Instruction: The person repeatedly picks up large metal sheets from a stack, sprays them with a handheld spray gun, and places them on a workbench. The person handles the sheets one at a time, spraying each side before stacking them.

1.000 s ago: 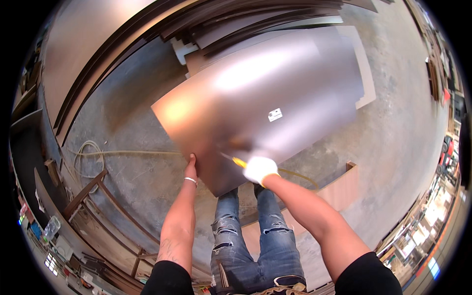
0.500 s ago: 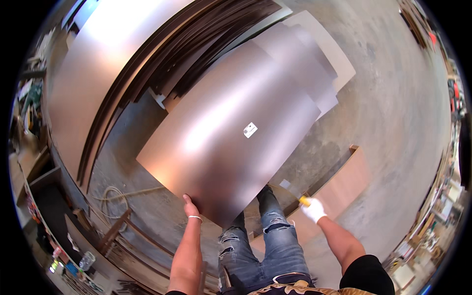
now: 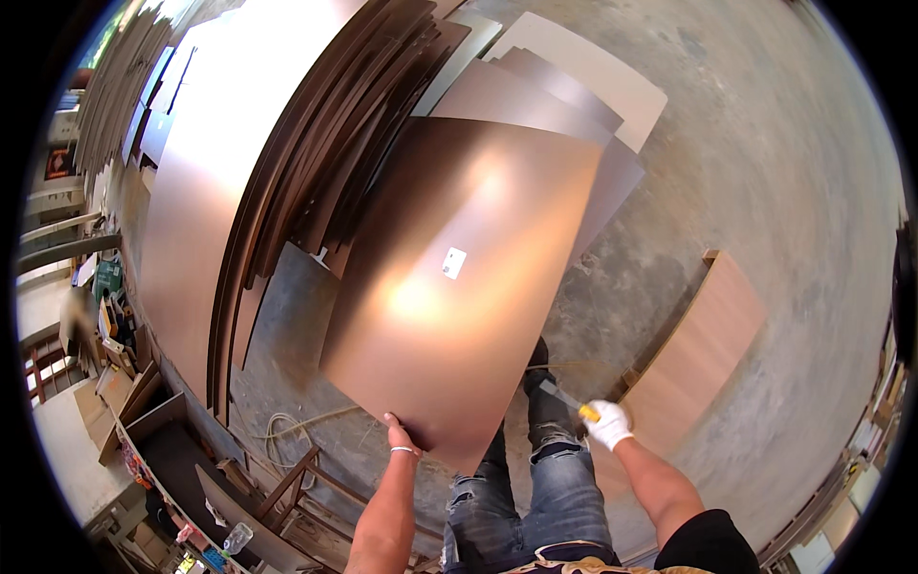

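Note:
My bare left hand (image 3: 402, 436) grips the near edge of a large brown sheet panel (image 3: 449, 354), its thumb on the top face and its fingers out of sight below. The panel has a sheen and slants away from me. A small white label (image 3: 453, 263) is stuck near its middle. My right hand (image 3: 609, 424), in a white glove, is closed round the yellow handle of a scraper (image 3: 562, 394). Its flat, greyish blade points toward the panel's near right side, apart from it. The far end of the panel overlaps other flat sheets (image 3: 559, 86).
Dark brown panels (image 3: 316, 124) lean in a row at the left, beside a large shiny sheet (image 3: 186, 258). A long wooden box-like piece (image 3: 703, 335) lies on the concrete floor at the right. A coiled hose (image 3: 284, 430) and a wooden frame (image 3: 287, 493) are at the lower left.
The view has shifted. The panel's near end appears lower and further right, and its far end has turned left over the other sheets. My hands keep their holds.

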Demonstrator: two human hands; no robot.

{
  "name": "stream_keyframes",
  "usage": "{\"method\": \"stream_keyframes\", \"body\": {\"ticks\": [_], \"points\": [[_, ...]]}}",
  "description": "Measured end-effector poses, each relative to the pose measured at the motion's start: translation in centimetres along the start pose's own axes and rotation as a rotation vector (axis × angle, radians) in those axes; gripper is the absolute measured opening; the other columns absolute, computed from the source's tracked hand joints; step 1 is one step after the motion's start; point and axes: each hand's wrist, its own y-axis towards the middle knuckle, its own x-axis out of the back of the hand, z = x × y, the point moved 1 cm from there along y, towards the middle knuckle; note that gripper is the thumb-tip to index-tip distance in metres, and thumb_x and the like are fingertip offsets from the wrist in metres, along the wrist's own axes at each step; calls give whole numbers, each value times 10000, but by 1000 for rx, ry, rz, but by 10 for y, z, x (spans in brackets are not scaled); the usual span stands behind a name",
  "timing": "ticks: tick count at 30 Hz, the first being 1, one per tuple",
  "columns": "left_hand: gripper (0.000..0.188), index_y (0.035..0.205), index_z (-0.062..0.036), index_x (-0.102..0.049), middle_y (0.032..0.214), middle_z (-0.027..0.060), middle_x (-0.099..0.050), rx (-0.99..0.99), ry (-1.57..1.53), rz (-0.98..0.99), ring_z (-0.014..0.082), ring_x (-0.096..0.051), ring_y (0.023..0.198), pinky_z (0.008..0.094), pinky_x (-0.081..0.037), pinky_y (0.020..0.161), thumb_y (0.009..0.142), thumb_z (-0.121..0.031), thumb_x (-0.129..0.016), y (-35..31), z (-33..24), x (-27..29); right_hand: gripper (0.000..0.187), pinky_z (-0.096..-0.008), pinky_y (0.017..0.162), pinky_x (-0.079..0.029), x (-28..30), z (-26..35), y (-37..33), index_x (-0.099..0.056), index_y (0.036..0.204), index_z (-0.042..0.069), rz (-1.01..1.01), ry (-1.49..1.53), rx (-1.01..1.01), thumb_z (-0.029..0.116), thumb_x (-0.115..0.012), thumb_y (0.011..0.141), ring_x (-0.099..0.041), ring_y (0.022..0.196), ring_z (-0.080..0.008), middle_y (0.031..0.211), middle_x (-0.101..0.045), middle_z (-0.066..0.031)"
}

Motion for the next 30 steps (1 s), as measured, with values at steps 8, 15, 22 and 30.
{"method": "stream_keyframes", "body": {"ticks": [8,15,22,30], "points": [[861,1405,35,-416,1460,135,-453,-86,-91,-45,302,-500,1263,459,-380,1081,916,-668,-504,23,61,0,225,-377,592,-521,108,19,77,-675,1023,51,88,579,-462,238,-653,900,-673,637,-216,801,-684,-133],[663,1128,-10,-562,1103,71,-615,-75,-127,-141,217,-574,1006,383,-477,903,921,-639,-532,40,88,1,187,-455,624,-585,163,15,221,-546,1083,60,-237,1246,-366,125,-610,920,-649,779,-258,833,-606,-85],[714,1138,35,-579,1098,92,-628,-73,-139,-251,217,-594,994,362,-480,905,920,-643,-531,22,89,27,147,-474,580,-555,200,55,315,-571,993,60,-314,1546,-366,187,-618,935,-587,610,-243,756,-551,-36],[857,1258,149,-516,1241,181,-602,-156,32,-452,260,-580,1102,370,-447,986,933,-644,-504,-10,101,109,399,-441,735,-520,223,111,365,-565,1161,29,-583,221,-202,245,-622,831,-668,808,-315,857,-657,-164]]}}
